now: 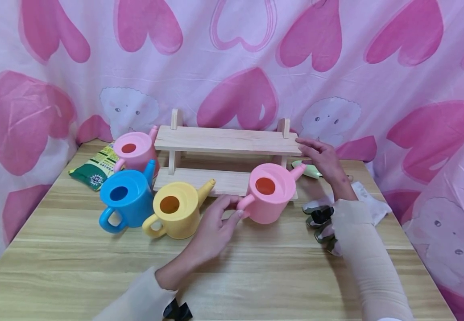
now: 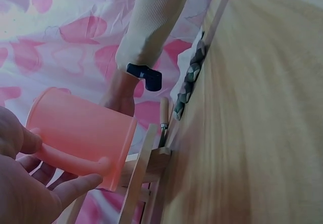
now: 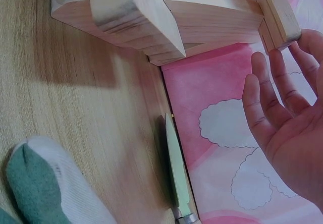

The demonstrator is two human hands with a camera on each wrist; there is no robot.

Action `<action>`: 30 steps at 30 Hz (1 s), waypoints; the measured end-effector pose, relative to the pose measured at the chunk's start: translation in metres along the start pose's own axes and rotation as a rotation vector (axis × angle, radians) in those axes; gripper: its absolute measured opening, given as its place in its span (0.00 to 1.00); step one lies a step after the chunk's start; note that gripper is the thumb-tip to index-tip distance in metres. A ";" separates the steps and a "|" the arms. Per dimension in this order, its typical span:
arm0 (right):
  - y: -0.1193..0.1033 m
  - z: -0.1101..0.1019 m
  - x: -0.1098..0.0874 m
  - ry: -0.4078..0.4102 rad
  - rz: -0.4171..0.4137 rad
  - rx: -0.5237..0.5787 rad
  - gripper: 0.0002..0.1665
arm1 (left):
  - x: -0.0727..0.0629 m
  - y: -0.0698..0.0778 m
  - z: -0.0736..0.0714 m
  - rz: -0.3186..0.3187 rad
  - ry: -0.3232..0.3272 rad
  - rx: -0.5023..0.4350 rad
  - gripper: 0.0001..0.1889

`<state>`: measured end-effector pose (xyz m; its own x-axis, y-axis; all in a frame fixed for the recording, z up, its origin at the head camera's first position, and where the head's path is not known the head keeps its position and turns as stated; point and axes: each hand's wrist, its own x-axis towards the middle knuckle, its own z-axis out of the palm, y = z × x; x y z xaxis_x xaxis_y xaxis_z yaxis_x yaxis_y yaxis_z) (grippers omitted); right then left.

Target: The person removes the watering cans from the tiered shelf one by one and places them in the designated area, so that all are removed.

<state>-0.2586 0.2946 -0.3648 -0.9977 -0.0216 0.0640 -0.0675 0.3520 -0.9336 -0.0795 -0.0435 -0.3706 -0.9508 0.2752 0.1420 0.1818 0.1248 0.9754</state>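
My left hand (image 1: pixel 217 225) pinches the handle of a pink watering can (image 1: pixel 270 209), holding it up in front of a two-tier wooden shelf (image 1: pixel 228 139). In the left wrist view that can (image 2: pixel 81 128) hangs off the tabletop, near the shelf. At the shelf's right side my right hand (image 1: pixel 323 160) touches the end of the upper board with its fingertips. Seen from the right wrist, the fingers of this hand (image 3: pixel 287 118) are fairly straight. Left of my left hand stand a yellow watering can (image 1: pixel 180 225) and a blue one (image 1: pixel 135 205); another pink can (image 1: pixel 133 149) is behind them.
A green and yellow packet (image 1: pixel 95 167) lies at the back left. Behind the right forearm are a trowel with a pale green blade (image 1: pixel 310 170) and white-and-green gloves (image 1: pixel 370 203). A pink heart-patterned curtain (image 1: pixel 232 58) hangs behind the wooden table (image 1: pixel 256 285).
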 end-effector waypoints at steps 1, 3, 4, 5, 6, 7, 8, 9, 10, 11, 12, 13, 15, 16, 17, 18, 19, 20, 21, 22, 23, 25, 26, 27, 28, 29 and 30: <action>0.000 0.001 0.000 0.000 -0.005 0.008 0.30 | -0.002 0.000 -0.001 -0.005 -0.004 -0.011 0.11; 0.000 0.001 0.000 0.002 -0.012 0.017 0.29 | -0.007 -0.001 -0.003 -0.009 -0.010 -0.022 0.12; 0.000 0.001 0.000 0.003 -0.013 0.021 0.29 | -0.010 -0.002 -0.004 -0.015 -0.011 -0.025 0.12; 0.000 0.001 0.000 0.005 -0.015 0.021 0.29 | -0.012 -0.002 -0.005 -0.020 -0.016 -0.030 0.12; 0.000 0.001 0.000 0.005 -0.017 0.024 0.29 | -0.014 -0.003 -0.006 -0.024 -0.020 -0.034 0.12; 0.000 0.001 0.000 0.005 -0.016 0.024 0.29 | -0.016 -0.004 -0.007 -0.030 -0.024 -0.038 0.12; 0.000 0.001 0.000 0.003 -0.015 0.024 0.29 | -0.018 -0.004 -0.008 -0.039 -0.029 -0.041 0.12; 0.000 0.000 0.000 0.002 -0.012 0.027 0.29 | -0.019 -0.005 -0.009 -0.047 -0.032 -0.042 0.12; 0.000 0.000 0.000 0.001 -0.008 0.031 0.29 | -0.021 -0.006 -0.009 -0.055 -0.037 -0.045 0.12; 0.000 0.000 0.000 0.000 -0.004 0.035 0.29 | -0.022 -0.007 -0.010 -0.062 -0.039 -0.044 0.12; 0.000 0.000 0.000 -0.002 0.001 0.040 0.29 | -0.023 -0.008 -0.011 -0.069 -0.040 -0.041 0.12; 0.000 0.000 0.001 -0.004 0.006 0.041 0.29 | -0.024 -0.010 -0.011 -0.075 -0.040 -0.041 0.12; 0.001 0.001 0.002 -0.008 0.009 0.039 0.28 | -0.025 -0.012 -0.012 -0.084 -0.040 -0.041 0.11; 0.001 0.001 0.003 -0.009 0.010 0.037 0.28 | -0.025 -0.013 -0.012 -0.089 -0.042 -0.045 0.11; 0.001 0.001 0.003 -0.009 0.010 0.037 0.28 | -0.026 -0.015 -0.012 -0.093 -0.042 -0.039 0.11; 0.001 0.001 0.003 -0.008 0.010 0.036 0.28 | -0.026 -0.017 -0.013 -0.098 -0.043 -0.036 0.10; 0.001 0.001 0.003 -0.006 0.011 0.035 0.28 | -0.026 -0.018 -0.013 -0.099 -0.043 -0.035 0.10; 0.000 0.002 0.003 -0.004 0.011 0.033 0.28 | -0.026 -0.020 -0.013 -0.101 -0.044 -0.028 0.10; 0.000 0.002 0.002 -0.002 0.012 0.036 0.28 | -0.027 -0.022 -0.014 -0.101 -0.044 -0.021 0.10; 0.000 0.002 0.002 0.001 0.012 0.038 0.29 | -0.027 -0.024 -0.014 -0.099 -0.045 -0.017 0.10; 0.000 0.002 0.001 0.004 0.010 0.039 0.29 | -0.027 -0.025 -0.014 -0.096 -0.044 -0.010 0.10; 0.000 0.002 0.000 0.008 0.005 0.035 0.30 | -0.027 -0.027 -0.015 -0.092 -0.044 -0.007 0.09; 0.000 0.002 0.000 0.008 0.000 0.032 0.30 | -0.027 -0.028 -0.015 -0.092 -0.044 -0.004 0.09; 0.000 0.002 0.000 0.008 -0.004 0.031 0.30 | -0.027 -0.029 -0.015 -0.091 -0.044 -0.004 0.09; 0.001 0.001 0.000 0.008 -0.008 0.027 0.30 | -0.027 -0.030 -0.015 -0.091 -0.043 -0.004 0.09; 0.001 0.001 0.000 0.007 -0.012 0.024 0.30 | -0.027 -0.031 -0.015 -0.092 -0.042 0.000 0.09; 0.001 0.001 0.000 0.007 -0.013 0.022 0.30 | -0.027 -0.031 -0.015 -0.092 -0.040 0.003 0.10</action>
<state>-0.2588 0.2938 -0.3662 -0.9968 -0.0195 0.0781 -0.0802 0.3307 -0.9403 -0.0631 -0.0695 -0.4025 -0.9528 0.3002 0.0450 0.0952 0.1546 0.9834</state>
